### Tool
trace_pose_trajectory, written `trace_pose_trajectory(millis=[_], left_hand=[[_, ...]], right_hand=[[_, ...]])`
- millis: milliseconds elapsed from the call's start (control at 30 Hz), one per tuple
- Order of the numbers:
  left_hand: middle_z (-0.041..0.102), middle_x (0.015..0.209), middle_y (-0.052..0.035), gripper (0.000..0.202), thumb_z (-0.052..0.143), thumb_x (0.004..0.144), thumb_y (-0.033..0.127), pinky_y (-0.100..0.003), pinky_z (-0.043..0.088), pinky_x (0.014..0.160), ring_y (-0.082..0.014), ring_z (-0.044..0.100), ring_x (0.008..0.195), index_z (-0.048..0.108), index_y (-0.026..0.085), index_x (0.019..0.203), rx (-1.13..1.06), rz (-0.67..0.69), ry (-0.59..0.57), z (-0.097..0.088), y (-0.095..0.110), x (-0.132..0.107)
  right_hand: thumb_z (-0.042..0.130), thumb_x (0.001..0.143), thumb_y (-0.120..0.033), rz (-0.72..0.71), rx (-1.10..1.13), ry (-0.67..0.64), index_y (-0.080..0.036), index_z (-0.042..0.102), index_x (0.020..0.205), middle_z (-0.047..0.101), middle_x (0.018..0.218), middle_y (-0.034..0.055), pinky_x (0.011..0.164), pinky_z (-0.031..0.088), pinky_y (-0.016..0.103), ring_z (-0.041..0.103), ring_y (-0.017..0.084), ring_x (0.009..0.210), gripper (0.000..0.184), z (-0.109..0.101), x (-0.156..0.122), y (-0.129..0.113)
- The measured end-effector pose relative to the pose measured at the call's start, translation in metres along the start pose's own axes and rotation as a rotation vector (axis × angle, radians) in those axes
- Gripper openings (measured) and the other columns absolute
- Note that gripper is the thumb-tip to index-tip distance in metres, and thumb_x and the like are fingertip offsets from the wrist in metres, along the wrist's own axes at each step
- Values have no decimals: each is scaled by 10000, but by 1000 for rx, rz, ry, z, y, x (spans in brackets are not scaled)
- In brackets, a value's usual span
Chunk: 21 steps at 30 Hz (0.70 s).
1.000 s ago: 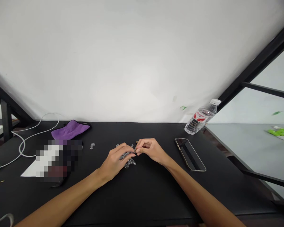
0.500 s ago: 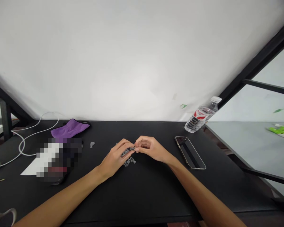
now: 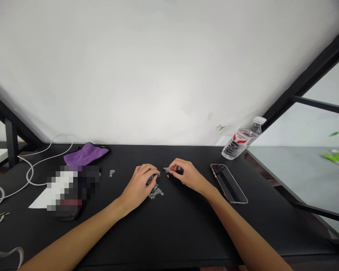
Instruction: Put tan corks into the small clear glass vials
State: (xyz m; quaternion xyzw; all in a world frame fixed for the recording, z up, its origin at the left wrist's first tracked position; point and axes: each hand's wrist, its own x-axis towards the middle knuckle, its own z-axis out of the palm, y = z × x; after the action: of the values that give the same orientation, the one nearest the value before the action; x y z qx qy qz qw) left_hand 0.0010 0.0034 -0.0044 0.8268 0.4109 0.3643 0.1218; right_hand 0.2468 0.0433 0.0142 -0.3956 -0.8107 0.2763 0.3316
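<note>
Phone (image 3: 228, 183) blocks right (bottle (image 3: 241, 138) behind); near tabletop (image 3: 169, 229) free.

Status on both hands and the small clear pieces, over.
Left hand pinching clump of clear pieces on black table. Right hand pinching one small piece, just apart from clump. Phone right of right hand, not touching.

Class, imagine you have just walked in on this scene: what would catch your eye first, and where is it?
At the middle of the black table, the left hand curls over a small heap of clear pieces, while the right hand pinches one tiny piece just beside it. Next come the purple cloth at the back left and the tilted water bottle at the back right, with a phone lying flat before it.
</note>
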Motion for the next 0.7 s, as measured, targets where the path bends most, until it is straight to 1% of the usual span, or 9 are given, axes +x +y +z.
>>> trace_pose_trajectory(millis=[133,233,467,700], left_hand=[[707,1241,-66,211,568,1013,210,-504,387,1082,-279,549,1289,724,253,1149,45,1,-78,0,1,-1],[722,1233,-56,215,559,1022,234,-529,362,1084,-292,535,1310,746,258,1125,53,-1,-132,-1,3,-1],[742,1192,-52,225,539,1025,213,-515,363,1059,-287,555,1281,755,247,1081,48,7,-137,-1,2,0],[747,1174,-50,232,541,1023,199,-499,380,1046,-271,577,1235,770,235,1034,46,12,-125,-3,4,1]], right_hand=[[667,955,-300,-12,3,-35,-208,715,940,684,916,45,793,513,310,634,184,830,104,3,-1,-1],[664,955,-276,-22,-15,-51,-212,712,946,677,912,42,793,510,309,634,183,833,81,4,-1,-2],[668,957,-262,-33,-89,-54,-212,724,940,675,902,41,791,499,306,610,182,820,77,3,0,-1],[676,958,-260,-35,-100,-55,-215,741,943,670,903,42,789,492,312,602,182,809,81,5,-1,2]])
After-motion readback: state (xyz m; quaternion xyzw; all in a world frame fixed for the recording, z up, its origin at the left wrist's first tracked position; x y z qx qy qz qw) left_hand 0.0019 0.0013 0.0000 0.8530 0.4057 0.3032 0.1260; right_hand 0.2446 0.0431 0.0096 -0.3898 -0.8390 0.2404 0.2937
